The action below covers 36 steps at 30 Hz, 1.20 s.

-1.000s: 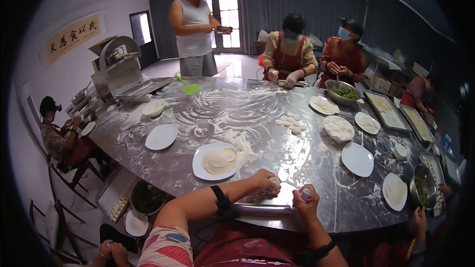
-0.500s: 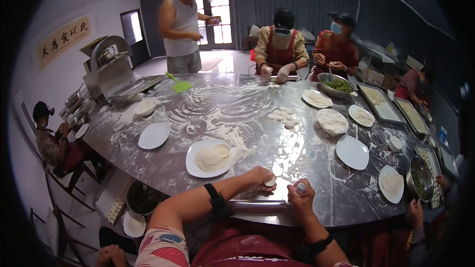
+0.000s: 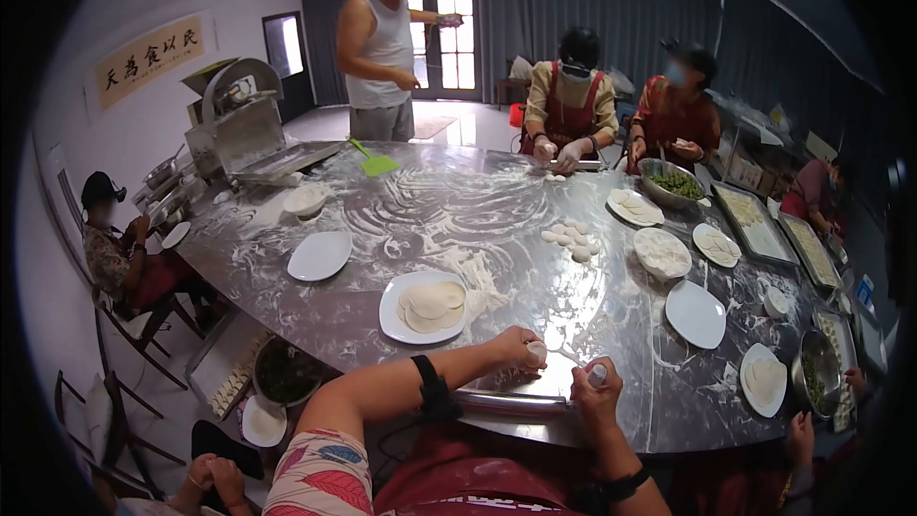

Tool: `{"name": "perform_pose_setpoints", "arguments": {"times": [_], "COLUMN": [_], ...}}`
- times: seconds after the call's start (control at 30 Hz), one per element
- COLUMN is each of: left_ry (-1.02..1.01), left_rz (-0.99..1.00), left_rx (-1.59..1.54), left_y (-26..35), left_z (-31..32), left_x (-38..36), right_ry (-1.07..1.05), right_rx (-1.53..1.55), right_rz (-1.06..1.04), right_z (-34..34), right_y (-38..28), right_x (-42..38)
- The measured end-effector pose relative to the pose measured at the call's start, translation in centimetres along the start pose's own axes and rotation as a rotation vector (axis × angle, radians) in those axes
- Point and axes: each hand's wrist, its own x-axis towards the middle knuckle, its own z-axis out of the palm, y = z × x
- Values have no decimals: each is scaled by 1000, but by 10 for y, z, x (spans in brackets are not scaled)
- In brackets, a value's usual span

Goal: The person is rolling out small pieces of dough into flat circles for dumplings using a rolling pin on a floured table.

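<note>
My left hand (image 3: 517,348) holds a small round piece of dough (image 3: 537,352) between its fingers, over the floured metal table (image 3: 516,229). To its right, my right hand (image 3: 597,392) is closed round a pale handle (image 3: 597,376), which sticks up above the fist. A metal rolling pin or bar (image 3: 511,403) lies along the near table edge between my forearm and my right hand. Flat dough wrappers (image 3: 432,306) are stacked on a white plate (image 3: 392,317) beyond my left forearm. Several dough pieces (image 3: 571,237) form a cluster farther off.
Two co-workers (image 3: 568,115) (image 3: 676,119) work across the table. A person in a white vest (image 3: 380,48) stands at the far left. Plates (image 3: 695,315), a flour bowl (image 3: 661,255) and filling bowls (image 3: 820,373) line the right; a green scraper (image 3: 379,164) lies at the back.
The whole view has shifted, with the table appearing farther right. The standing person has stretched an arm out toward the door side. My hands still hold the dough and the handle.
</note>
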Motion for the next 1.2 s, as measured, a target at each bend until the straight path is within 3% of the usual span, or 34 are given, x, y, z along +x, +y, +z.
{"name": "perform_pose_setpoints", "arguments": {"times": [0.13, 0.33, 0.73, 0.93, 1.1, 1.2], "left_ry": [-1, 64, 11, 67, 17, -12], "left_rz": [52, 150, 202, 243, 287, 293], "left_rx": [0, 419, 376, 885, 994, 931], "left_y": [-10, -14, -16, -18, -15, -12], "left_z": [-6, -3, -11, -10, -11, -5], "left_x": [8, 15, 23, 20, 18, 16], "right_ry": [-5, 1, -7, -20, -35, -39], "right_rx": [-50, -20, -36, -5, 7, -36], "right_rz": [-38, -14, -21, 18, 96, 30], "right_z": [-1, -3, -4, -3, 3, 9], "right_y": [3, 6, 4, 0, -4, 4], "right_x": [1, 0, 0, 4, 17, 29]}}
